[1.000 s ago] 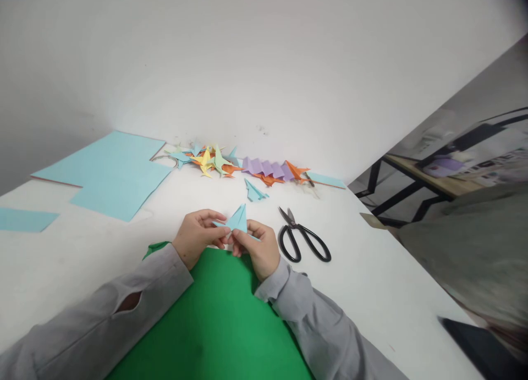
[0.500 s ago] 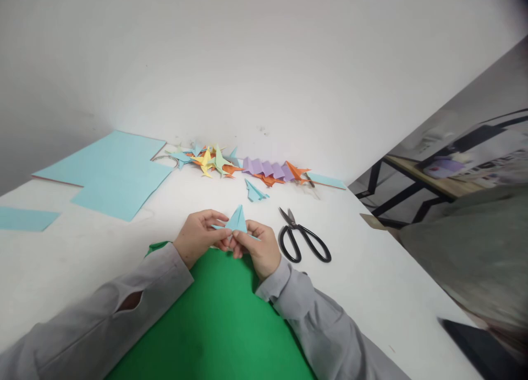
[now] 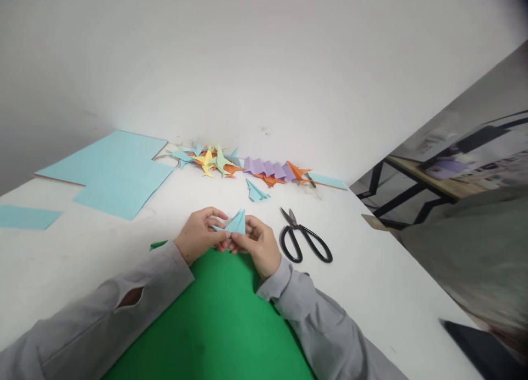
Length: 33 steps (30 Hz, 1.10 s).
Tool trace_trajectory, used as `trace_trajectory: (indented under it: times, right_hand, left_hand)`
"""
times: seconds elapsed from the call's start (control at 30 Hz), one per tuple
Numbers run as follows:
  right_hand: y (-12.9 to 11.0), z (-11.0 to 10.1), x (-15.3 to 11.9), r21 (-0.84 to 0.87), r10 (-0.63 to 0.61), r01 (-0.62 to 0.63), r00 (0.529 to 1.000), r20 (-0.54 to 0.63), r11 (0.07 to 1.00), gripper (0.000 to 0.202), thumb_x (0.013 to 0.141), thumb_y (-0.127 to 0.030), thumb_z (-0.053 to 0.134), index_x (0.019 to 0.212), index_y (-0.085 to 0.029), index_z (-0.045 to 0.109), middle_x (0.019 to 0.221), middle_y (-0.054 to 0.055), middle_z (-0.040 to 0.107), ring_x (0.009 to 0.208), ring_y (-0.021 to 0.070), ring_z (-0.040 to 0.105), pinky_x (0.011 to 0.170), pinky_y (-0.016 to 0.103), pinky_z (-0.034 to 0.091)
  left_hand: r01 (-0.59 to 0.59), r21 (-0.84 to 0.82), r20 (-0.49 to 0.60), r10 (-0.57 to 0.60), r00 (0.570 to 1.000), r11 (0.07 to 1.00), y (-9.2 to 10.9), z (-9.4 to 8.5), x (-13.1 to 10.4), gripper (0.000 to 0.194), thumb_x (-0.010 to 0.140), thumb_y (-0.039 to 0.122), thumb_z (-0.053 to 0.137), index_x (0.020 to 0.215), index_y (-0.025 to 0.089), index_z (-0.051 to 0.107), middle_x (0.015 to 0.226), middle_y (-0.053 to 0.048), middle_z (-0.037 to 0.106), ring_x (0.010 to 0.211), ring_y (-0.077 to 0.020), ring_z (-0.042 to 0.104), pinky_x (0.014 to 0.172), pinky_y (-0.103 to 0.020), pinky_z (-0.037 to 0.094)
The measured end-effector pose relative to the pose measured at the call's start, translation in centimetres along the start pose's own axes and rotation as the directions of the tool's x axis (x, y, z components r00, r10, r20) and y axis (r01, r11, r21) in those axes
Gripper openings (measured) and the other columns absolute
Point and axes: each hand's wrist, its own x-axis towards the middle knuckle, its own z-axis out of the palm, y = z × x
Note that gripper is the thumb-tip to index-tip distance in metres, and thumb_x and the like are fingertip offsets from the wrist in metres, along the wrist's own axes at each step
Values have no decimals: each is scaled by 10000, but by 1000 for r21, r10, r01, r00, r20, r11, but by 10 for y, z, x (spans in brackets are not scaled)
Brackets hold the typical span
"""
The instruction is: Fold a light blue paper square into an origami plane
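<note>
Behind everything, at the far side, rises a pale wall, and against it stands a white table. Green cloth fills the near middle, between two grey sleeves. Large blue sheets overlap at the far left, well apart from the hands. Along the foot of the wall lies a heap of folded paper shapes in yellow, green, blue and orange, with a purple pleated strip to its right.

At the middle, just beyond the cloth, the left hand and the right hand meet, each closed on the same folded blue piece. Their thumbs press its near edge side by side; the fingers beneath are partly hidden. Black-handled scissors rest just right of the right hand, blades toward the far left.

The piece sits between the two grips: one slim point runs left into the left hand, while its taller part leans far and slightly right, above the right thumb. Beyond it, slightly right, lies a small loose blue fold, touched by neither hand and nearer the right.
</note>
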Motion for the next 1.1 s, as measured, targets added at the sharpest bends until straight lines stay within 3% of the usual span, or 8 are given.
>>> trace_trajectory:
  times: [0.27, 0.5, 0.8, 1.1]
  right_hand:
    - [1, 1, 0, 37, 35, -34, 998, -42, 999, 307, 582, -218, 694, 850, -170, 552, 602, -28, 611, 515, 110, 582, 483, 225, 472]
    - [2, -1, 1, 90, 65, -63, 998, -23, 994, 362, 558, -190, 701, 892, -152, 566, 590, -27, 623, 476, 95, 569, 492, 228, 479]
    - [2, -2, 2, 127, 51, -46, 998, -39, 991, 378, 545, -211, 728, 881, -152, 566, 561, -30, 623, 455, 106, 564, 481, 241, 474]
    - [1, -1, 3, 50, 57, -54, 997, -59, 997, 255, 585, -272, 714, 757, -144, 576, 506, -34, 601, 442, 82, 545, 457, 196, 444]
  left_hand:
    - [2, 6, 1, -2, 1000, 1000, -1, 1, 0, 288, 531, 105, 679, 772, 122, 521, 563, 45, 537, 400, -108, 558, 398, -253, 484]
    - [-24, 77, 27, 22, 999, 997, -2, -2, 1, 334, 552, 70, 651, 860, 120, 534, 603, 45, 541, 391, -113, 571, 402, -254, 483]
    - [-5, 27, 46, 3, 999, 1000, -4, -2, 1, 345, 557, 41, 619, 888, 100, 543, 647, 28, 559, 418, -106, 579, 449, -269, 500]
    - [-41, -5, -4, 41, 999, 999, -1, -1, 1, 298, 536, 94, 647, 818, 97, 550, 587, 40, 544, 405, -91, 542, 408, -240, 469]
